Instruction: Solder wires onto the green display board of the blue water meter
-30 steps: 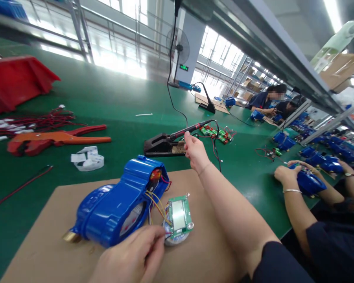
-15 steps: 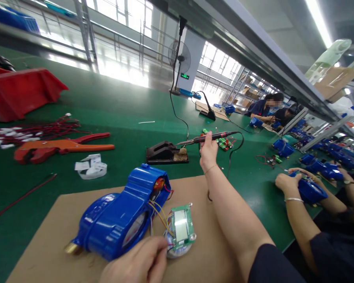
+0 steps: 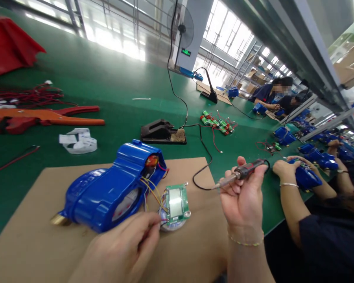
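Soldering iron [image 3: 243, 173]: where do we have it?

In our right hand [image 3: 243, 202], grip closed round the handle, tip pointing left, just off the cardboard sheet's [image 3: 194, 251] right edge.

And our left hand [image 3: 120, 251]?

Its grip is pinched closed at the circuit board's [image 3: 175, 202] near edge. The board lies beside the blue meter housing [image 3: 106, 192] on the cardboard; the iron stand [image 3: 162, 133] sits behind on the green worktop [image 3: 106, 90].

blue housing [image 3: 106, 188] | green board [image 3: 175, 202] – grey display | orange-red pliers [image 3: 41, 117] | green table [image 3: 112, 98]
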A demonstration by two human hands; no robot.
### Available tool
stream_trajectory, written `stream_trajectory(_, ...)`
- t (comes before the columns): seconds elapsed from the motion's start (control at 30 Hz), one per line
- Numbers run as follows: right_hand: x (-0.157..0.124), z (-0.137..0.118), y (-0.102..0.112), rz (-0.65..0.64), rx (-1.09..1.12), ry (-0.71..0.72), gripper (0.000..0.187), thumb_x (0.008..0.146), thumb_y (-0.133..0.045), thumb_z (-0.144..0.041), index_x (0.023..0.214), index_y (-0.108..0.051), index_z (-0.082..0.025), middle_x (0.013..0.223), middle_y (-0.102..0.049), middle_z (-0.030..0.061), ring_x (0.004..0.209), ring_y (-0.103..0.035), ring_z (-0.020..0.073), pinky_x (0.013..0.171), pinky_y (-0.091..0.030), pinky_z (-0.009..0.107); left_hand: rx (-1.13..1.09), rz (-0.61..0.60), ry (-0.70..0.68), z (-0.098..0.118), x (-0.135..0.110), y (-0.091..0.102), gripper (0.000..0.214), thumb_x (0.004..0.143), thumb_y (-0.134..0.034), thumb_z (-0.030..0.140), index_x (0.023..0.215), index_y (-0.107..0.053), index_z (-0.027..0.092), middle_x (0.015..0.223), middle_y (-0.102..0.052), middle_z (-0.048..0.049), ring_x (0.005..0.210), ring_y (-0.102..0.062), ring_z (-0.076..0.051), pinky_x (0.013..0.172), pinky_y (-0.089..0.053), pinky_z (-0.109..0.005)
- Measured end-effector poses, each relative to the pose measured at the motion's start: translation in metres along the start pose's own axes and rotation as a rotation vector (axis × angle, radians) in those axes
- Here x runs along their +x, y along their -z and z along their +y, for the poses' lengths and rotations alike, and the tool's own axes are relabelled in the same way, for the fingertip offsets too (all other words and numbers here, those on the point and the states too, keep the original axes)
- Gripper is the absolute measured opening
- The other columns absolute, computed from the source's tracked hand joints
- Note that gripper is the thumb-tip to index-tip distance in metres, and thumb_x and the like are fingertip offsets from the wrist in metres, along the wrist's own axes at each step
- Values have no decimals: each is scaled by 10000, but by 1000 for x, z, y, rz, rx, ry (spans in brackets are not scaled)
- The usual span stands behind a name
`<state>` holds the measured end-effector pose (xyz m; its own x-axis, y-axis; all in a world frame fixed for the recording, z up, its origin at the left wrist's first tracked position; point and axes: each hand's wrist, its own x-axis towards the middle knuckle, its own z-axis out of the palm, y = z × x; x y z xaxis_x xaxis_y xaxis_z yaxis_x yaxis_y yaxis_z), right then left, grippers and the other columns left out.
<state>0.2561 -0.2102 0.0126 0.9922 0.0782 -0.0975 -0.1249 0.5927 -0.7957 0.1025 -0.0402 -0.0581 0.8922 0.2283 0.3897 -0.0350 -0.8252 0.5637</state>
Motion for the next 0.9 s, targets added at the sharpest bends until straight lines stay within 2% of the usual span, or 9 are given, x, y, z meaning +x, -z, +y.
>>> stream_trajectory(0.1, -19, 0, 4, -30, -48, 2, 455, 841, -610, -688, 940, -637, -244, 601, -265, -72, 488, -146, 74, 435, -152, 202, 9, -1, -4, 5, 5, 2, 201, 948, -484, 338, 880, -657, 260, 747, -729, 37, 576, -675, -139, 567, -507, -207)
stream_trajectory(0.2, -33, 4, 6, -83, -58, 32, 320, 836, -716, -550, 925, -650, -250, 642, -325, -53, 518, -249, 73, 470, -236, 203, -8, 3, -9, 6, 5, 1, 198, 963, -471, 327, 897, -646, 263, 777, -731, 44, 617, -686, -134, 572, -500, -203)
stream_trajectory(0.27, -38, 9, 7, -79, -71, 142, 288, 844, -725, -511, 943, -649, -252, 640, -337, -54, 524, -279, 76, 478, -261, 203, -11, -11, -12, 5, 3, 0, 182, 972, -473, 327, 923, -638, 268, 808, -733, 50, 651, -695, -133, 603, -511, -205)
stream_trajectory(0.33, -41, 16, 9, -40, -106, 312, 308, 884, -664, -532, 955, -637, -234, 612, -326, -65, 508, -262, 77, 466, -261, 196, -4, -12, -18, 3, 0, -2, 186, 986, -460, 342, 941, -628, 276, 822, -731, 57, 659, -695, -134, 625, -524, -213)
stream_trajectory(0.4, -43, 25, 11, -13, -145, 484, 355, 919, -584, -560, 913, -611, -207, 581, -326, -71, 493, -270, 79, 464, -286, 194, 7, 0, -33, 3, -2, -2, 213, 1004, -429, 357, 938, -616, 282, 819, -727, 61, 645, -691, -135, 605, -529, -223)
stream_trajectory(0.5, -47, 37, 14, 25, -210, 627, 360, 933, -523, -529, 823, -555, -188, 586, -361, -63, 485, -333, 81, 465, -330, 208, 20, 10, -51, 3, -4, -3, 212, 1016, -411, 357, 945, -595, 280, 828, -721, 56, 634, -685, -137, 607, -546, -237)
stream_trajectory(0.67, -56, 46, 21, 52, -352, 727, 279, 943, -473, -425, 831, -529, -176, 564, -378, -65, 458, -343, 78, 451, -328, 207, 28, 6, -30, 5, -6, -6, 202, 1017, -411, 379, 972, -578, 275, 788, -695, 49, 591, -652, -138, 662, -573, -247)
stream_trajectory(0.77, -59, 48, 27, 56, -409, 809, 258, 926, -515, -405, 838, -541, -163, 549, -394, -69, 437, -340, 78, 436, -312, 213, -7, -8, 11, 6, -9, -8, 189, 1009, -437, 392, 990, -588, 281, 780, -687, 58, 589, -640, -126, 674, -567, -223)
stream_trajectory(0.9, -64, 51, 32, 122, -466, 846, 221, 891, -583, -362, 855, -566, -144, 604, -475, -42, 476, -422, 97, 440, -339, 229, -35, -14, 27, 5, -12, -9, 144, 1000, -477, 367, 1018, -590, 281, 821, -688, 67, 628, -637, -105, 714, -549, -193)
